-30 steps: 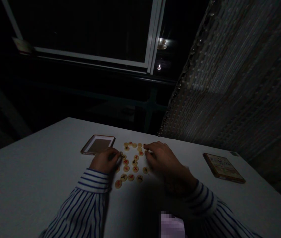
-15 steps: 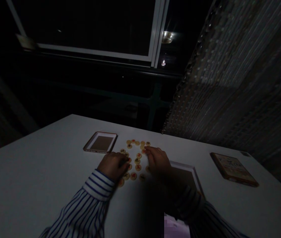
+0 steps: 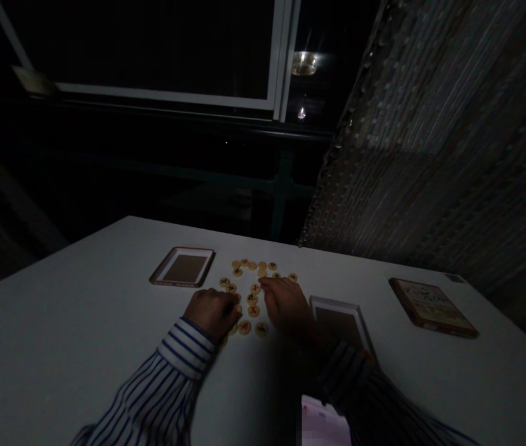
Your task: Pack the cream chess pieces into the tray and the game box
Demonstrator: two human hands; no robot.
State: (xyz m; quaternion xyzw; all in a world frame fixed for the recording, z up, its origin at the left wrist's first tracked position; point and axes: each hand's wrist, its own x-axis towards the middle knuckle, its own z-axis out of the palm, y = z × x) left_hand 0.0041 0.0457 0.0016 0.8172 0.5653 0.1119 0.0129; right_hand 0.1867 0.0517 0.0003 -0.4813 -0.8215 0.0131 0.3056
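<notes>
Round wooden xiangqi pieces (image 3: 252,298) with red or black characters lie in a loose cluster on the white table (image 3: 81,334); several show plain faces. My left hand (image 3: 211,311) rests at the cluster's left side, fingers curled in at the edge pieces, partly covering them. What they hold, if anything, is hidden. My right hand (image 3: 287,303) lies palm down at the right side. Its fingers stretch forward over the pieces, fingertips by a plain piece (image 3: 262,272). Pieces under that hand are hidden.
An open shallow box tray (image 3: 153,277) lies at the left, another tray (image 3: 365,325) beside my right forearm. A flat box with a printed lid (image 3: 434,303) rests at the right. A pink object (image 3: 323,424) is at the near edge. A bead curtain (image 3: 383,186) hangs behind.
The view has shifted slightly right. My right hand has drawn slightly nearer the left hand and covers the red piece by its fingertips. My left hand stays almost in place.
</notes>
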